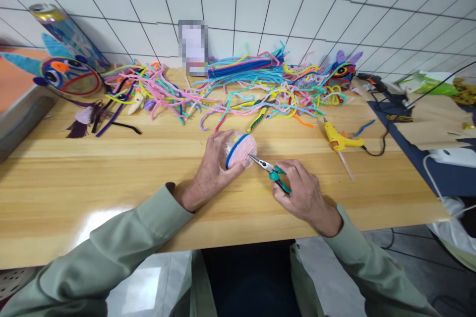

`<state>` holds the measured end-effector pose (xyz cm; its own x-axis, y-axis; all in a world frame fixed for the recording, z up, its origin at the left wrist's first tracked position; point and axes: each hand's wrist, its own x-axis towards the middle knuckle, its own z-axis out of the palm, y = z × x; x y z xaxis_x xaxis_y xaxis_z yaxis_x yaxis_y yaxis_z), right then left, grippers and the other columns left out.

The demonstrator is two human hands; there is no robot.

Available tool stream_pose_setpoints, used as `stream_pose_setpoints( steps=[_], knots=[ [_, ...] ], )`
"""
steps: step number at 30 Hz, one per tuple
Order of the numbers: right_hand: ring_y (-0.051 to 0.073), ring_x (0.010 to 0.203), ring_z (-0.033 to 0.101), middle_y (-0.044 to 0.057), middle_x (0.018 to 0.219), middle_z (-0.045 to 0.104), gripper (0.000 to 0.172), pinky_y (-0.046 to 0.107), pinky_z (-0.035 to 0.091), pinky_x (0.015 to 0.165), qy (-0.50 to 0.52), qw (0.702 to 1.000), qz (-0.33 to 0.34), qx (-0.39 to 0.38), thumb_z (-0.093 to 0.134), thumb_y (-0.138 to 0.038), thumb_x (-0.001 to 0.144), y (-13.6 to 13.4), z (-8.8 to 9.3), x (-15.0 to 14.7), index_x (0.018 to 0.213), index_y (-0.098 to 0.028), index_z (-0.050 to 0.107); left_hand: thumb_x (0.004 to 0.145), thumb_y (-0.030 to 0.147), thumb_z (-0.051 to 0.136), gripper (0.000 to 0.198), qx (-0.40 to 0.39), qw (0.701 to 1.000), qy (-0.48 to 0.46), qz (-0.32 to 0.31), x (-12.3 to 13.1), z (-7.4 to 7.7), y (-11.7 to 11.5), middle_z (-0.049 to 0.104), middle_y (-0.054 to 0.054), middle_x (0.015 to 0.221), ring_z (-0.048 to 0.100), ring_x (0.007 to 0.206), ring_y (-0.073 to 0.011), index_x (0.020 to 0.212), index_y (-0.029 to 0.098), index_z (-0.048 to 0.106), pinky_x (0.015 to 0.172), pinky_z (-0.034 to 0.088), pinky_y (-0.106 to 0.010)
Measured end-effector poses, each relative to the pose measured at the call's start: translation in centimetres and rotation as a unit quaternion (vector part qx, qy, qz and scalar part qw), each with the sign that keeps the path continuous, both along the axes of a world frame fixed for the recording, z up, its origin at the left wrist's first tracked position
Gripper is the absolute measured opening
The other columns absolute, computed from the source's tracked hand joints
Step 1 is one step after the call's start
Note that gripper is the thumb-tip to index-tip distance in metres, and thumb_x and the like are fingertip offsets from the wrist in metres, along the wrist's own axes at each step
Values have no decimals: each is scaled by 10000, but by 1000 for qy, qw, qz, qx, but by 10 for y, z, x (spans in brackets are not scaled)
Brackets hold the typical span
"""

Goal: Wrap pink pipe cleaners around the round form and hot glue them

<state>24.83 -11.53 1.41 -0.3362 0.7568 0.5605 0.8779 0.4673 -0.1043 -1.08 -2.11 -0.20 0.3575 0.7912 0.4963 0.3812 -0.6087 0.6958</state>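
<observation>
My left hand point(219, 156) is closed around a small round piece point(243, 148), with a pink ribbed face, a blue band round it and a clear, shiny back. It is held tilted just above the wooden table point(156, 153). In my right hand point(299, 190) are needle-nose pliers point(274, 173) with green and black handles. Their tips touch the pink face close to my left thumb. Whether the jaws pinch anything there is too small to tell.
Tangled pipe cleaners point(167, 91) and a blue bundle point(245, 69) lie along the tiled wall, with yellow-handled cutters point(258, 116) among them. A yellow glue gun point(338, 138) rests to the right, its cord trailing off. A colourful fish-like figure point(69, 77) and a tall can point(67, 29) are at left.
</observation>
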Motion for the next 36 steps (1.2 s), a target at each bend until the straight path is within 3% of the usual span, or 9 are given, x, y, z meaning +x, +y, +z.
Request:
stream_pose_setpoints(
  steps=[8, 17, 27, 36],
  knots=[
    [321, 1018, 760, 142, 1139, 746, 405, 431, 670, 752, 16, 1000, 6, -19, 610, -210, 955, 0, -4, 0, 1357, -195, 564, 1042, 502, 735, 671, 20, 1000, -11, -3, 0, -3, 1, 588, -144, 1526, 578, 1474, -320, 1591, 265, 431, 1251, 512, -528],
    [318, 1003, 753, 130, 1141, 730, 434, 444, 685, 752, 47, 998, 20, -44, 614, -200, 949, 4, -12, -2, 1376, -217, 533, 1040, 524, 725, 685, -9, 1000, -24, -10, -1, -6, 3, 566, -152, 1547, 546, 1500, -336, 1602, 267, 428, 1282, 475, -569],
    [344, 1041, 756, 155, 1180, 727, 442, 475, 686, 751, 64, 996, 24, -50, 598, -189, 950, 6, -14, -3, 1385, -209, 526, 984, 509, 784, 858, -29, 997, -3, -68, -7, -1, 7, 463, -176, 1646, 438, 1615, -372, 1671, 278, 326, 1352, 397, -602],
    [340, 1030, 751, 145, 1167, 723, 443, 469, 673, 746, 71, 995, 20, -61, 605, -184, 941, 6, -15, -4, 1377, -219, 532, 1039, 453, 706, 784, -35, 994, 18, -99, -14, 3, 11, 447, -185, 1674, 414, 1632, -372, 1689, 271, 307, 1365, 366, -621]
  ],
)
